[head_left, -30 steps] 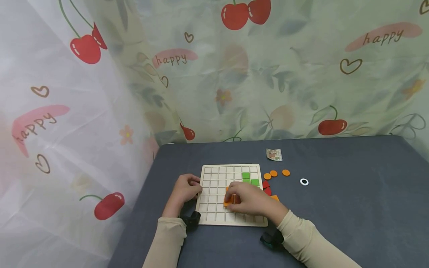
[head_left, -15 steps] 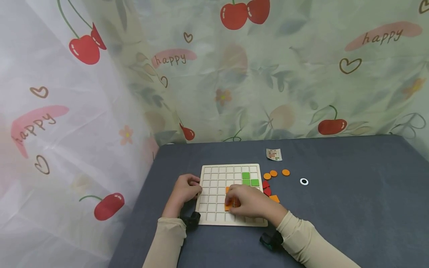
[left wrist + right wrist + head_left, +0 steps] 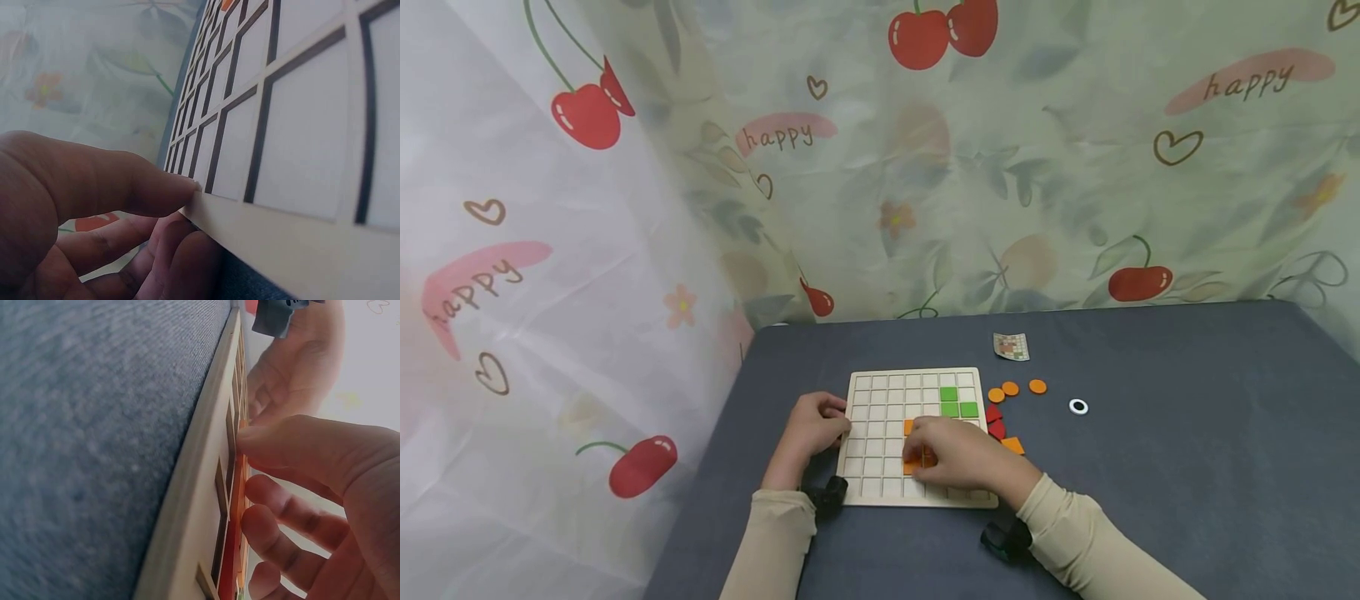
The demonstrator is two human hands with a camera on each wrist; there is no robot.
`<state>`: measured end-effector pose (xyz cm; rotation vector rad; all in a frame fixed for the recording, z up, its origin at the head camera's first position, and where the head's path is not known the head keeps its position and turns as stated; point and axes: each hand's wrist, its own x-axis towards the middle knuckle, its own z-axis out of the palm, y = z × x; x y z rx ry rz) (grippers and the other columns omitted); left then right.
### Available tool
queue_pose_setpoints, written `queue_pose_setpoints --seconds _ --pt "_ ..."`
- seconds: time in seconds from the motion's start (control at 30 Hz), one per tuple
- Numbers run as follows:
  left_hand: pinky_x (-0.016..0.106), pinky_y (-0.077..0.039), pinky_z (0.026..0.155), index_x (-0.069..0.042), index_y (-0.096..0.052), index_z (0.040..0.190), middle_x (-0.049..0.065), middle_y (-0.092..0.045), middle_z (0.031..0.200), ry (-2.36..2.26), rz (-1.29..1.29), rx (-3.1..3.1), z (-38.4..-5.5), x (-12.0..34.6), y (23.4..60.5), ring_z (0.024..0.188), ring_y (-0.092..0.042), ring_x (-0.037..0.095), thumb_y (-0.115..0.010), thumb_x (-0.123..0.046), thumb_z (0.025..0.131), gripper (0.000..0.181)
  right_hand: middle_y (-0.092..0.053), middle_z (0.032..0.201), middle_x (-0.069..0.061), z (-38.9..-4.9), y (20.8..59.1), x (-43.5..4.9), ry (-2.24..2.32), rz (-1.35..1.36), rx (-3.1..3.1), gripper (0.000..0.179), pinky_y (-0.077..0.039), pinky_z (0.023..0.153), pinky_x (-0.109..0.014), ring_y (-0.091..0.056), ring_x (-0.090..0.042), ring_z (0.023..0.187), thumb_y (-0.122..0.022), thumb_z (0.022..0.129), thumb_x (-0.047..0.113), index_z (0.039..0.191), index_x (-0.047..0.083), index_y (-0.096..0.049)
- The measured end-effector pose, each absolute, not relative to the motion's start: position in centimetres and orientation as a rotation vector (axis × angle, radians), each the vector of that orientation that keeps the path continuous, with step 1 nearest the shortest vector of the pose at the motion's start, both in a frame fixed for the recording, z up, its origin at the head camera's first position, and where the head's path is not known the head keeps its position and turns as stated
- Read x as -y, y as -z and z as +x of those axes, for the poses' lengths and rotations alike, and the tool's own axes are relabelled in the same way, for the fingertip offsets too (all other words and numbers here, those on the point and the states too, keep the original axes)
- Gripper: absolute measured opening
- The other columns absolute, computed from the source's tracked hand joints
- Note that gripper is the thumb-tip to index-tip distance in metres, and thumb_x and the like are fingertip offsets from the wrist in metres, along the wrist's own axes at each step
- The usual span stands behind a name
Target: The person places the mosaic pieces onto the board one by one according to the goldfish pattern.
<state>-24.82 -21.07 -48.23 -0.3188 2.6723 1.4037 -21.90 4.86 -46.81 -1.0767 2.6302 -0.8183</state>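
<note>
A pale wooden grid board (image 3: 871, 492) lies on the table. My left hand (image 3: 815, 427) grips its left edge; in the left wrist view the thumb (image 3: 147, 184) is on top of the rim, with the other fingers at and below the edge. Over the board's lower middle, my right hand (image 3: 953, 454) has thumb and fingers at an orange square tile (image 3: 911, 467) and appears to pinch it at a cell. Another orange tile (image 3: 908, 427) shows above it, and orange shows between the fingers. Several cells under the hand are hidden. Green tiles (image 3: 949, 393) sit at the upper right.
Red pieces (image 3: 996, 429) and an orange square piece (image 3: 1012, 446) lie along the board's right side. Orange discs (image 3: 1011, 388), a white ring with a dark centre (image 3: 1078, 407) and a small patterned card (image 3: 1011, 347) lie farther back. A printed curtain (image 3: 850, 208) stands behind the dark table (image 3: 1180, 433).
My right hand has shifted slightly toward the board's near side, and the orange tile at its fingertips has moved a little nearer with it. The left hand stays at the board's edge.
</note>
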Motion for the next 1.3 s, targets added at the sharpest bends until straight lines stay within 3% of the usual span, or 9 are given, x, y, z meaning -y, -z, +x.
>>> queue_pose_setpoints --seconds 0.43,0.7,1.03,1.3 --pt "0.034 -0.06 0.064 0.0 -0.072 0.116 0.014 -0.07 0.097 -1.407 -0.308 -2.676 -24.7 21.0 48.2 0.076 -0.067 0.022 -0.074 -0.003 0.089 0.028 -0.066 0.098 0.008 -22.1 46.9 -6.0 0.829 -1.084 -2.64 0.01 -0.051 0.075 -0.026 -0.058 -0.009 0.082 -0.081 0.091 0.019 0.101 0.019 -0.082" --pt "0.033 -0.06 0.063 0.001 -0.071 0.118 0.014 -0.07 0.097 -1.44 -0.294 -2.658 -24.7 21.1 48.3 0.075 -0.068 0.022 -0.072 -0.002 0.087 0.03 -0.067 0.103 0.005 -22.8 46.8 -9.6 0.921 -0.995 -2.667 0.01 -0.05 0.068 -0.023 -0.055 -0.003 0.073 -0.077 0.094 0.014 0.102 0.018 -0.08" --pt "0.033 -0.058 0.062 0.001 -0.071 0.119 0.015 -0.069 0.097 -1.46 -0.287 -2.64 -24.6 21.2 48.3 0.073 -0.067 0.023 -0.071 -0.001 0.088 0.031 -0.064 0.096 0.007 -23.6 47.3 -15.0 0.877 -0.916 -2.768 0.011 -0.05 0.07 -0.023 -0.053 -0.005 0.078 -0.075 0.095 0.009 0.102 0.016 -0.079" --pt "0.033 -0.059 0.063 -0.001 -0.071 0.119 0.015 -0.069 0.098 -1.447 -0.314 -2.641 -24.7 21.0 48.2 0.074 -0.067 0.023 -0.071 -0.002 0.089 0.03 -0.066 0.104 0.006 -23.7 47.4 -17.1 0.812 -0.864 -2.805 0.014 -0.051 0.074 -0.026 -0.055 -0.006 0.081 -0.075 0.094 0.009 0.103 0.019 -0.079"
